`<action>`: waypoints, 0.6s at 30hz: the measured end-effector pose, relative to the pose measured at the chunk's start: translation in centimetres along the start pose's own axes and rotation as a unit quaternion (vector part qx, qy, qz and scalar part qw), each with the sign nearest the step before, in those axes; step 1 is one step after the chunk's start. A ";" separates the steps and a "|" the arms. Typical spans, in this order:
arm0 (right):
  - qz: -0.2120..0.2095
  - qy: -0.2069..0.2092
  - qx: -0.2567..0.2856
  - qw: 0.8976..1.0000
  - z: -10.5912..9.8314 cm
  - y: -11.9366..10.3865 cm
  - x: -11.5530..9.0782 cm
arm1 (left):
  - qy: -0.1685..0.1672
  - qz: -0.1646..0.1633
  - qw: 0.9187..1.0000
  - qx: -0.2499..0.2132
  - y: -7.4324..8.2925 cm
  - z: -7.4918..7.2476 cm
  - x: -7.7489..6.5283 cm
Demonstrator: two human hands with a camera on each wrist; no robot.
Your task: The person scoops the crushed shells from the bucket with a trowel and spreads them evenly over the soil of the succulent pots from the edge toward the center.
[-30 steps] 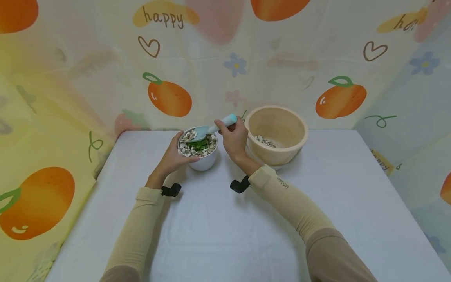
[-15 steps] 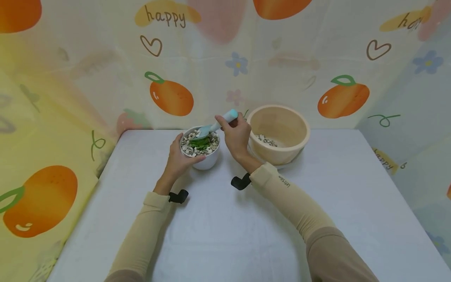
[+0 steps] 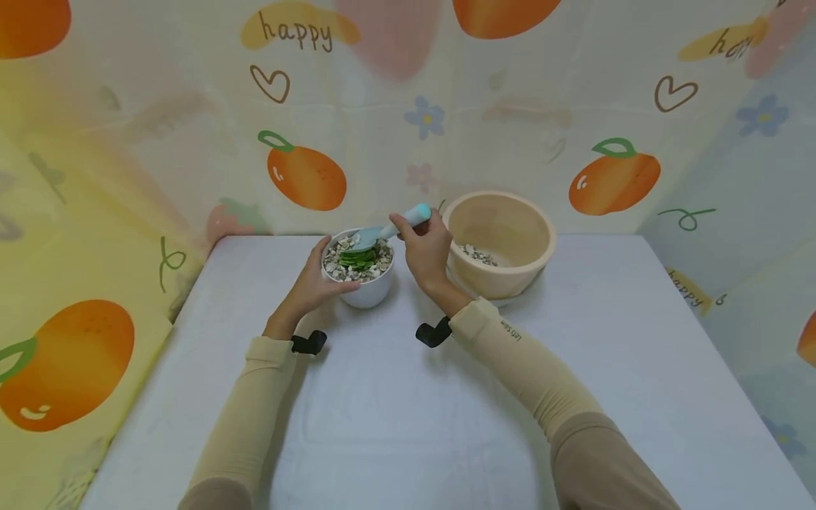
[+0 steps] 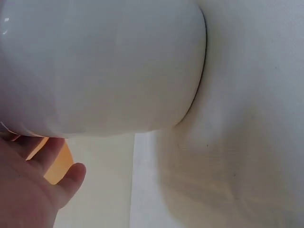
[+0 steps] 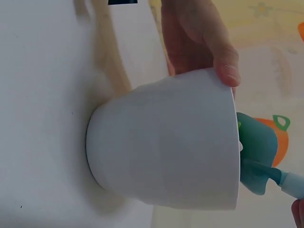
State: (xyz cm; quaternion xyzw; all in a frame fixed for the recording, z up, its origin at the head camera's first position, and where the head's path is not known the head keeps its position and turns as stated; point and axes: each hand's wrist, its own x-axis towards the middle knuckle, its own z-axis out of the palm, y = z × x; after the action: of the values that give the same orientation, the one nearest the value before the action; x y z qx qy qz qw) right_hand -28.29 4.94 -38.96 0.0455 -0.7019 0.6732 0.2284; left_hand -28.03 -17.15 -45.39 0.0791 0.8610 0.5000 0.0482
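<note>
A white flower pot (image 3: 366,296) stands on the table, filled with pale pebbles (image 3: 377,270) around a small green plant (image 3: 358,261). My left hand (image 3: 312,281) holds its rim from the left, thumb along the near side; the right wrist view shows that thumb lying on the rim. Pinched by the handle, a light blue hand trowel (image 3: 363,241) is in my right hand (image 3: 428,249). Its blade lies over the pebbles and overlaps the plant's far leaves. In the left wrist view, the pot's white wall (image 4: 104,66) covers most of the scene, hiding the trowel.
Right of the white pot is a large beige planter (image 3: 500,280) on a saucer, with some pebbles (image 3: 477,255) at its bottom. A white cloth covers the table (image 3: 395,418). Fruit-printed curtains (image 3: 376,156) hang behind and at both sides.
The trowel blade has shifted slightly up and away from the plant, so more of the leaves show. My left hand keeps its hold on the pot.
</note>
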 end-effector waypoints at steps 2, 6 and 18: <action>0.000 0.003 0.000 1.000 0.1 0.2 0.0 | -0.003 -0.004 1.000 -0.013 0.0 0.0 0.2; -0.014 0.004 0.010 1.000 0.1 0.3 0.0 | 0.012 0.000 0.999 -0.031 -0.3 0.4 0.2; -0.118 -0.006 -0.055 0.992 0.0 -1.0 -0.3 | 0.088 0.002 0.996 0.009 0.2 2.1 -0.7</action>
State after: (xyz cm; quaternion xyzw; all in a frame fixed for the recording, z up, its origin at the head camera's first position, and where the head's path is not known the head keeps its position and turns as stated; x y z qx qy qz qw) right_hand -27.63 4.77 -38.16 0.1192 -0.7291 0.6016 0.3037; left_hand -27.00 -15.37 -46.23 0.0366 0.8663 0.4973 -0.0295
